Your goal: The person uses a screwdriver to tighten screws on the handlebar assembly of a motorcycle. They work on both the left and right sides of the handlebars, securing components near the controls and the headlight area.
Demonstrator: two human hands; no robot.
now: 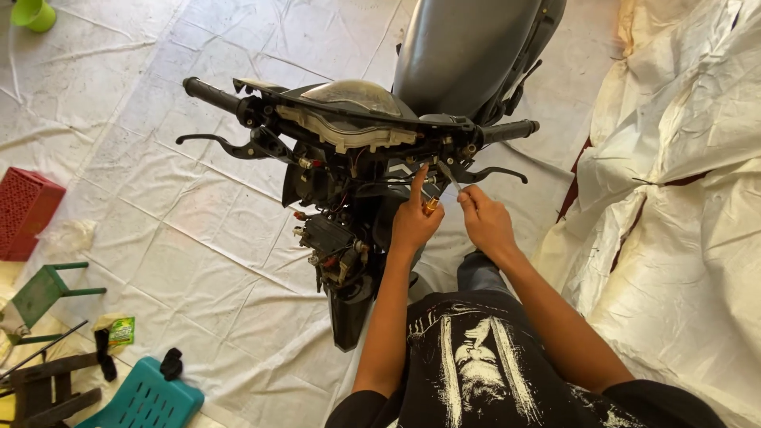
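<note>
A stripped scooter front (349,143) stands before me, its handlebar cover off and wiring and connectors bare. My left hand (412,218) is raised under the right side of the handlebar, index finger pointing up, pinching a small orange part (430,206). My right hand (485,222) sits just beside it, fingers closed on a thin metal tool (449,176) whose tip points up toward the handlebar. The right grip (507,131) and brake lever (495,172) are just above both hands.
White sheeting (182,238) covers the floor and a mound at the right. At the left lie a red crate (24,210), a green stool (43,293), a teal plastic stool (147,400) and a green cup (33,13).
</note>
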